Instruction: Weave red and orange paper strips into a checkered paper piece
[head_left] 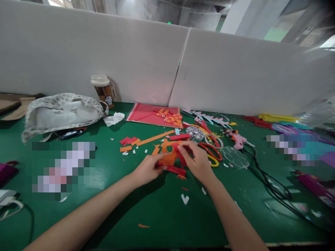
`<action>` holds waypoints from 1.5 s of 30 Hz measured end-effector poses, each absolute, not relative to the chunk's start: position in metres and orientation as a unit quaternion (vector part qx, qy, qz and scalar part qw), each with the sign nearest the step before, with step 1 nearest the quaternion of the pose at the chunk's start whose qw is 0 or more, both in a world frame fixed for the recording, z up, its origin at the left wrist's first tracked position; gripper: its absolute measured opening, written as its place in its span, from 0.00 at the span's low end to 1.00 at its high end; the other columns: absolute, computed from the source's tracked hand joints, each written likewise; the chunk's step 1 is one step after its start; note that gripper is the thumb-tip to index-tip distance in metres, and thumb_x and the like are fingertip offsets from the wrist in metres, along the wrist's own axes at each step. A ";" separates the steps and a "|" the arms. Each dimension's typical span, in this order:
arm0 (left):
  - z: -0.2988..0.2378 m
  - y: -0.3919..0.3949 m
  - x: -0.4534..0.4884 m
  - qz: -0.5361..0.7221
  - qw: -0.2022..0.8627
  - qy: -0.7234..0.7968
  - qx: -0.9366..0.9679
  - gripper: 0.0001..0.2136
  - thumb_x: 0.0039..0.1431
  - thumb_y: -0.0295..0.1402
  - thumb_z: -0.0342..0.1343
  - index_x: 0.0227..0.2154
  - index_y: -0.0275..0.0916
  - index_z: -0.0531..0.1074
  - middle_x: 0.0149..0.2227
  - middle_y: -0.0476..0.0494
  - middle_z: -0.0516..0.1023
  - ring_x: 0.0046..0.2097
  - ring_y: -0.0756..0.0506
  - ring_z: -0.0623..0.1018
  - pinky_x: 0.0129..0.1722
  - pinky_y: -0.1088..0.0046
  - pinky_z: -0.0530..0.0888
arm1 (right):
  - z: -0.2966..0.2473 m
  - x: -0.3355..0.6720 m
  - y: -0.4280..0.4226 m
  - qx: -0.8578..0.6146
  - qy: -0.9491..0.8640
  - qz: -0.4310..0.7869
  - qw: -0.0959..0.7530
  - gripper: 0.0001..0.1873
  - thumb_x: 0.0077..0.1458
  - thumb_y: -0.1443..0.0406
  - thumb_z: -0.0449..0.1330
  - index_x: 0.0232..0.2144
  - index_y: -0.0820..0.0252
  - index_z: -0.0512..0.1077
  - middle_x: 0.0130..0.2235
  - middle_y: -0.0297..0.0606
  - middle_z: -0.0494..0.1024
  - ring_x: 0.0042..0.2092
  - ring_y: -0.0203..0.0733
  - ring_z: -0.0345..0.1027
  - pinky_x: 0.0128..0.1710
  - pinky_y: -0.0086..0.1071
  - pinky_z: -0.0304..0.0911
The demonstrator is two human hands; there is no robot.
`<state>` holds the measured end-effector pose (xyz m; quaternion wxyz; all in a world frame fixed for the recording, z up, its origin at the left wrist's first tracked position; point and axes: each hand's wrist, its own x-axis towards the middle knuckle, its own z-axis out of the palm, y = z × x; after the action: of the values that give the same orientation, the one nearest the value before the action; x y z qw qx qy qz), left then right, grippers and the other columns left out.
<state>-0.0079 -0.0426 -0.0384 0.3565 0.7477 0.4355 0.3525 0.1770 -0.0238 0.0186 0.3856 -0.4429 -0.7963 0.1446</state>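
Note:
My left hand (148, 169) is closed with thumb and fingers on an orange and red paper piece (170, 159), held just above the green table. A red paper strip (181, 157) is pinched between the thumb and fingers of my right hand (196, 161), touching the orange paper. Part of both papers is hidden by my fingers. Just beyond my hands lie loose orange strips (156, 150) and a red strip (180, 137). Orange-handled scissors (213, 150) rest beside my right hand, near a yellow handle loop (214, 160).
At the back, woven orange paper fish (171, 118) lie on a red sheet (146, 115). A pink glue gun (237, 139) with a black cord (264, 177) sits to the right. A lidded cup (102, 90) and a patterned cloth bag (64, 113) stand left, against white partition panels (86, 45).

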 end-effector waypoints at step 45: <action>-0.045 -0.038 -0.007 0.331 0.374 0.488 0.716 0.24 0.51 0.33 0.54 0.52 0.38 0.65 0.25 0.50 0.70 0.24 0.52 0.64 0.26 0.74 0.66 | 0.126 0.148 0.049 -0.273 -0.936 0.185 -0.123 0.10 0.48 0.69 0.58 0.32 0.54 0.77 0.36 0.36 0.77 0.35 0.39 0.68 0.32 0.31 0.60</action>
<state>-0.0072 -0.0385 -0.0450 0.3738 0.7163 0.4876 0.3309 0.1476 0.0487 0.1261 -0.1231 -0.2729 -0.9360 0.1852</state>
